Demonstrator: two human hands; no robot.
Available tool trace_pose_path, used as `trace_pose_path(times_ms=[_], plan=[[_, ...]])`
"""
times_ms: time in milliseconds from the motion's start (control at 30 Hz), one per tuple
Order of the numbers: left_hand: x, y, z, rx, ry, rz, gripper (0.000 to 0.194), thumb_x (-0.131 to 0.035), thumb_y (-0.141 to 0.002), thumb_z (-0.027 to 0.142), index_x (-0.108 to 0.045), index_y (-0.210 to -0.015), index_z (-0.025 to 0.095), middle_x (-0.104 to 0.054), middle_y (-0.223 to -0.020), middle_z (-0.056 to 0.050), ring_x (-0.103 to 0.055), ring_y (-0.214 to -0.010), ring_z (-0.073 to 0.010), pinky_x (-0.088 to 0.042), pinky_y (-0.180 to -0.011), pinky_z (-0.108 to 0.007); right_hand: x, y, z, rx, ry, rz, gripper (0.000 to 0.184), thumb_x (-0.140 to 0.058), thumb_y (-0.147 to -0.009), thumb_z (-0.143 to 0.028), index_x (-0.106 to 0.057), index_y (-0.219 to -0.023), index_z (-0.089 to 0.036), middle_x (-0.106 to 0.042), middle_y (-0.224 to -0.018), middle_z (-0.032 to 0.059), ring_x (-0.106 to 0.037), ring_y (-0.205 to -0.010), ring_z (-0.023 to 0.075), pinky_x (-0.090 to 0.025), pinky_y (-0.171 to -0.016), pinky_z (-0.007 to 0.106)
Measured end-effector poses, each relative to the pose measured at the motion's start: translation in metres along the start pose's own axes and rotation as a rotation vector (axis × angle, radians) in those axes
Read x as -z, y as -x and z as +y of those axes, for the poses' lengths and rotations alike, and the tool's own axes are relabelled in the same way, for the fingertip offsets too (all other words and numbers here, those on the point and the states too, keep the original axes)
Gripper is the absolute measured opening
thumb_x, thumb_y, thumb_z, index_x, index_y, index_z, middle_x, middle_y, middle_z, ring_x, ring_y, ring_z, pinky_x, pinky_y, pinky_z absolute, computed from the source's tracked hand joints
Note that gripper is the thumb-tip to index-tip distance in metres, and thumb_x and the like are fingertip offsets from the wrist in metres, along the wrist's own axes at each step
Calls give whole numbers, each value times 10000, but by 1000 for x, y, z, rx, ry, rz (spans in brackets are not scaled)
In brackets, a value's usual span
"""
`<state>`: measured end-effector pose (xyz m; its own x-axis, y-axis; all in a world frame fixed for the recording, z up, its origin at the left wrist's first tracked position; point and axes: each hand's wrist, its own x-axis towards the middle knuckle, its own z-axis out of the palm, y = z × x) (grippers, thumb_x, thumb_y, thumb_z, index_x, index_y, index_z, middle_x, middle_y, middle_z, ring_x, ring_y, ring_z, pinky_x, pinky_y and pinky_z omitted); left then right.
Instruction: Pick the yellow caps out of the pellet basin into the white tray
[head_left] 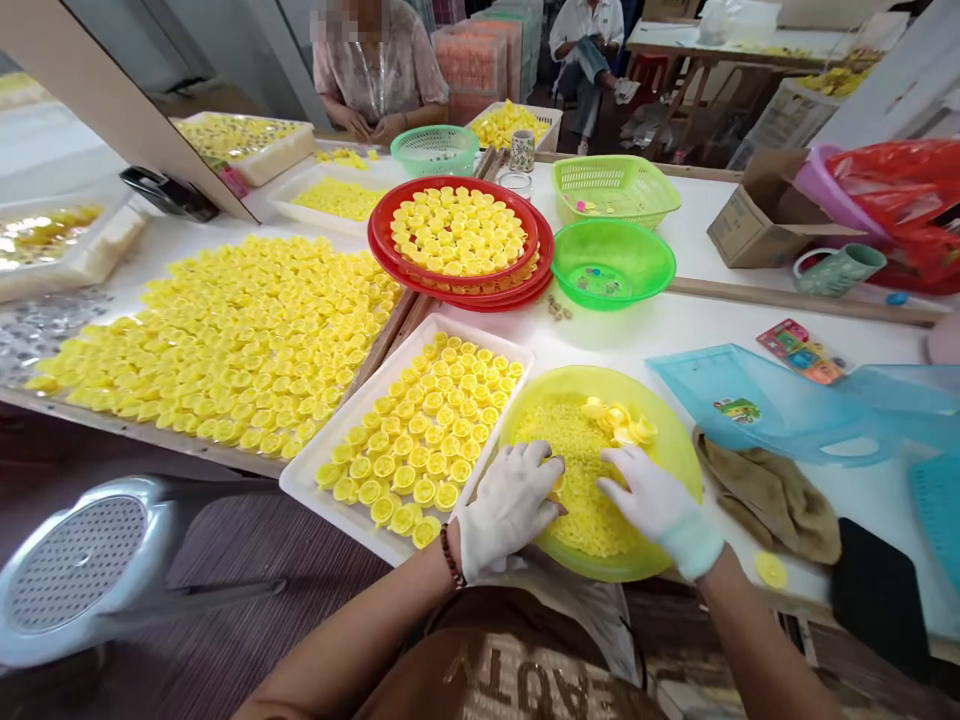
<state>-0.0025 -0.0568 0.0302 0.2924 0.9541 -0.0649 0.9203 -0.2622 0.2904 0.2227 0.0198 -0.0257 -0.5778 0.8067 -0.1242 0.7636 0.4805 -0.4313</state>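
Observation:
Both my hands wear white gloves and rest inside a yellow-green bowl (pixel 671 450) filled with small pale yellow pieces (pixel 577 450). My left hand (pixel 506 505) is curled at the bowl's left rim, fingertips pinched on something small I cannot make out. My right hand (pixel 651 498) lies over the pieces with fingers bent down into them. A few yellow caps (pixel 622 422) sit at the bowl's far side. A white tray (pixel 319 462) of finished yellow caps (pixel 424 430) stands just left of the bowl.
A large sheet of yellow caps (pixel 225 340) spreads at left. Red stacked bowls (pixel 459 240) of caps, green bowl (pixel 611 262) and green baskets (pixel 615 188) stand behind. Blue plastic bags (pixel 757 400), a brown cloth (pixel 772 495), a cardboard box (pixel 765 215) lie right. A fan (pixel 82 560) sits lower left. Another person (pixel 379 70) works opposite.

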Motion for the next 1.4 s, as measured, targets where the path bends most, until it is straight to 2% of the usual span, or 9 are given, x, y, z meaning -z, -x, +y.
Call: trace_pose_path(times_ms=[133, 300, 400, 500, 600, 700, 800, 1067, 1400], plan=[[-2, 4, 1, 18, 28, -14, 204, -599, -899, 263, -592, -1086, 181, -608, -1137, -86, -603, -991, -262, -508, -872, -411, 5, -13, -10, -1, 67, -264, 429, -666, -827, -404, -629, -1172, -151, -670, -1141, 154, -653, -997, 300, -495, -852, 383], [-12, -1, -13, -37, 171, 47, 153, -574, -891, 226, -595, -1038, 190, -645, -1069, -70, -627, -984, -244, -504, -901, -394, 9, -9, -17, 94, -22, -406, 223, -661, -788, -280, -679, -985, -177, -711, -977, 91, -645, -869, 253, -491, -790, 352], [-21, -8, -24, -35, 314, 130, 231, -592, -868, 225, -585, -1097, 196, -679, -1031, -55, -651, -966, -224, -509, -908, -366, 14, -5, -15, 112, -133, -333, 159, -614, -798, -200, -681, -942, -189, -722, -950, 60, -645, -870, 225, -498, -816, 346], [-23, -17, -26, 26, 381, 150, 284, -614, -838, 227, -591, -1121, 208, -706, -1017, -48, -674, -926, -214, -527, -876, -346, 23, -2, -19, 142, -227, -112, 146, -588, -836, -179, -670, -956, -191, -714, -977, 58, -648, -920, 215, -503, -870, 353], [-18, -23, -18, 44, 376, 117, 268, -612, -828, 216, -610, -1097, 205, -719, -1016, -52, -683, -942, -222, -534, -879, -347, 30, -2, -33, 213, -271, 82, 137, -574, -889, -192, -655, -999, -197, -697, -993, 62, -641, -963, 215, -507, -894, 361], [-12, -25, -6, 53, 353, 91, 264, -600, -827, 188, -624, -1090, 189, -723, -1029, -63, -686, -968, -232, -534, -907, -357, 32, -3, -46, 266, -282, 171, 192, -566, -919, -191, -632, -1099, -197, -690, -1054, 78, -635, -1023, 221, -506, -924, 373], [-8, -26, -1, 66, 356, 75, 286, -604, -835, 188, -623, -1119, 185, -723, -1069, -66, -690, -975, -230, -531, -933, -363, 32, -1, -47, 244, -278, 222, 226, -587, -911, -180, -615, -1134, -200, -685, -1054, 79, -637, -1010, 220, -514, -910, 371], [-6, -26, -8, 29, 366, 48, 255, -627, -845, 214, -610, -1097, 182, -712, -1076, -75, -675, -1009, -239, -524, -940, -378, 34, 15, -33, 124, -351, 260, 93, -559, -919, -175, -641, -931, -216, -695, -926, 35, -651, -888, 182, -520, -831, 328], [-13, -33, -5, 1, 378, 49, 248, -641, -858, 279, -616, -1089, 195, -717, -1000, -56, -682, -912, -220, -546, -870, -364, 34, 5, -49, 88, -462, 298, 209, -493, -960, -258, -689, -1030, -229, -720, -888, 33, -673, -803, 172, -542, -824, 327]])
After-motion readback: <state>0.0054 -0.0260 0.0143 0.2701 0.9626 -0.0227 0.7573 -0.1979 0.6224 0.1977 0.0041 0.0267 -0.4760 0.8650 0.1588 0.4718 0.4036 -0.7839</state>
